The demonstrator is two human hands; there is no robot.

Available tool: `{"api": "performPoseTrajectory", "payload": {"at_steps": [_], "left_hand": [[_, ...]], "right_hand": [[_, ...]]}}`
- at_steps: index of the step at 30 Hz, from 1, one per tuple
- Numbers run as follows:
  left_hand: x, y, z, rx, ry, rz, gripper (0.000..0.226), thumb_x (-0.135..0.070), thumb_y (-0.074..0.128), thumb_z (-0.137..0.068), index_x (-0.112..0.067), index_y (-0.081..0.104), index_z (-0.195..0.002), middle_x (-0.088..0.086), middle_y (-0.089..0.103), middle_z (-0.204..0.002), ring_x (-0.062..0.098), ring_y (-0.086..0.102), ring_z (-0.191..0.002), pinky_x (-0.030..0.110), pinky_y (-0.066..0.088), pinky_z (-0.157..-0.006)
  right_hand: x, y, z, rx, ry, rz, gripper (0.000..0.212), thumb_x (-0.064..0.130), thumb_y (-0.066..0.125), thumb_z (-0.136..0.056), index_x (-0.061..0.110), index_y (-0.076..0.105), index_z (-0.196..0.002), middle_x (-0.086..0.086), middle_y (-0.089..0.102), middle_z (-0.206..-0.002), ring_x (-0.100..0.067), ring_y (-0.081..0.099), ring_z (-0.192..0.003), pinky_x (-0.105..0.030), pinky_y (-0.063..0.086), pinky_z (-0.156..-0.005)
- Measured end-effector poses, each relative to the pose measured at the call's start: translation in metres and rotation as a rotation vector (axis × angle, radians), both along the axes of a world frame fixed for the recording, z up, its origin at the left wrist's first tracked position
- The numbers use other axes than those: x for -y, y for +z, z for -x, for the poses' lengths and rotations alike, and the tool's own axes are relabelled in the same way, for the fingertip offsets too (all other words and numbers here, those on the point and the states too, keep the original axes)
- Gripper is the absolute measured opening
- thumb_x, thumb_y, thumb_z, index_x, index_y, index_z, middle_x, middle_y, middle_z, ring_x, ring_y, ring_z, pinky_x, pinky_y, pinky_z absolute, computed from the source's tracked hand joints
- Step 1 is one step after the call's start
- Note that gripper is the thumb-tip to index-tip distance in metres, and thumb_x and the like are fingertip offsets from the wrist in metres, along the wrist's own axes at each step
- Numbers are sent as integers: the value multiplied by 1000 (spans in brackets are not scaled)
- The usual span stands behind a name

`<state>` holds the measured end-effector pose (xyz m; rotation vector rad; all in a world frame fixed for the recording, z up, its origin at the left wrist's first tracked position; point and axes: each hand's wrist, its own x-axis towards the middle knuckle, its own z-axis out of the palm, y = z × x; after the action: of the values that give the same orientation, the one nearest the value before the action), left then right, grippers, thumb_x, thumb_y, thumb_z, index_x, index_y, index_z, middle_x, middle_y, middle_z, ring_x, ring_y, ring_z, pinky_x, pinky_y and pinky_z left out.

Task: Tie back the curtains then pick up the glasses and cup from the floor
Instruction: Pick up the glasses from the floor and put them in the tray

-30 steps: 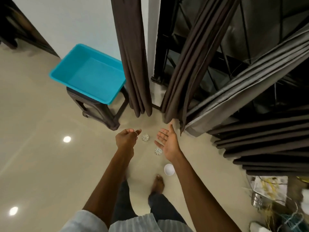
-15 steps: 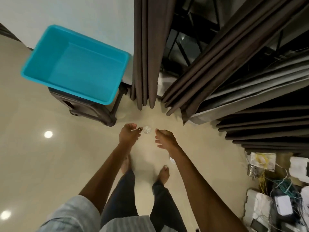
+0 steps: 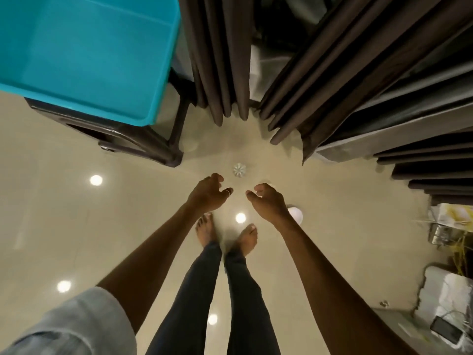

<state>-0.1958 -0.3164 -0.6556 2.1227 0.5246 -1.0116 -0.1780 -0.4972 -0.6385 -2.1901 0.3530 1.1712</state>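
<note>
A small clear glass (image 3: 239, 170) stands on the cream floor just beyond my hands. My left hand (image 3: 208, 193) hangs below and left of it, fingers curled apart, holding nothing. My right hand (image 3: 268, 201) reaches down to the right of the glass, fingers loosely bent, empty. A white cup (image 3: 295, 213) shows partly behind my right wrist. A second glass seen earlier is hidden, probably under my right hand. Dark brown curtains hang gathered in two bunches, the left curtain (image 3: 222, 60) and the right curtain (image 3: 345, 73).
A turquoise plastic tub (image 3: 84, 55) sits on a dark stool (image 3: 143, 142) at the upper left. My bare feet (image 3: 225, 234) stand below my hands. Clutter of wires, boxes and a phone (image 3: 445, 331) lies at the right edge.
The view has tilted down and moved closer to the floor. Both hands have lowered toward the glass. The white cup has come into sight behind my right wrist.
</note>
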Motion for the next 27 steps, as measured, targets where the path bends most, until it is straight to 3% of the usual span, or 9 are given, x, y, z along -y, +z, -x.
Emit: {"api": "performPoseTrajectory", "payload": {"at_steps": [6, 15, 23, 27], "left_hand": [[19, -107, -13, -41, 8, -1, 44, -43, 58, -99, -18, 53, -135, 3, 65, -132, 23, 60, -121, 35, 47, -103], [36, -264, -29, -73, 3, 8, 44, -38, 58, -100, -16, 53, -138, 4, 65, -134, 23, 60, -121, 34, 49, -102], [33, -351, -52, -96, 94, -18, 47, -34, 46, -106, -13, 45, -148, 9, 53, -149, 29, 50, -135, 31, 39, -106], [38, -380, -55, -169, 117, 32, 54, -37, 40, -108, -11, 34, -155, 12, 42, -157, 31, 41, -143, 36, 35, -112]], "right_hand": [[11, -117, -12, 9, -21, 6, 46, 36, 54, -102, 12, 53, -140, -8, 59, -142, -24, 57, -126, -22, 36, -89], [15, -274, -24, -16, -99, -14, 43, 28, 51, -103, 11, 51, -142, -10, 59, -143, -27, 56, -129, -33, 43, -103], [4, -359, -43, -21, -152, -5, 47, 22, 48, -102, 12, 45, -147, -11, 55, -147, -30, 53, -133, -34, 42, -105], [1, -386, -46, -24, -147, 0, 46, 21, 44, -103, 11, 42, -148, -14, 54, -147, -33, 51, -133, -34, 42, -99]]}}
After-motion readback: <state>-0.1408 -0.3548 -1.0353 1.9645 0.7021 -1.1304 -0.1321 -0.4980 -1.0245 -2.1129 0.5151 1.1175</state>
